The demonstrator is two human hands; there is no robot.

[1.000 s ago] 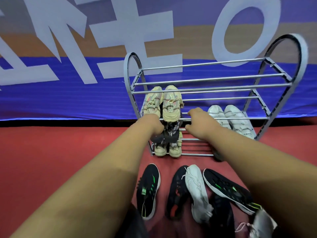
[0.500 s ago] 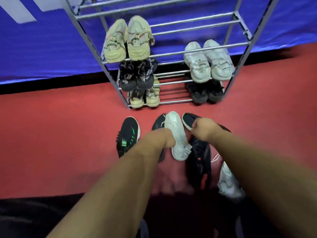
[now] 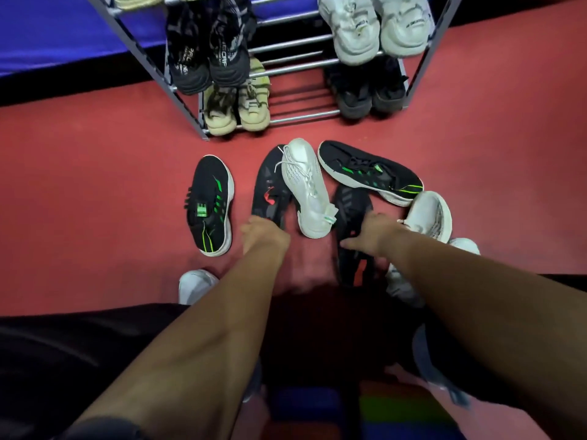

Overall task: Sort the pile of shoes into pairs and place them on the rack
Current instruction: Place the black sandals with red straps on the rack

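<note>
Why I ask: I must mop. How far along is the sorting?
Done: at least four pairs sit on the rack. In hand: left hand at one black-and-red shoe, right hand at its match. Left: two green-striped shoes and white shoes on the floor.

Single head-worn view, looking steeply down and forward, close over the red floor (image 3: 95,192) (rack (image 3: 152,63) at top edge)
</note>
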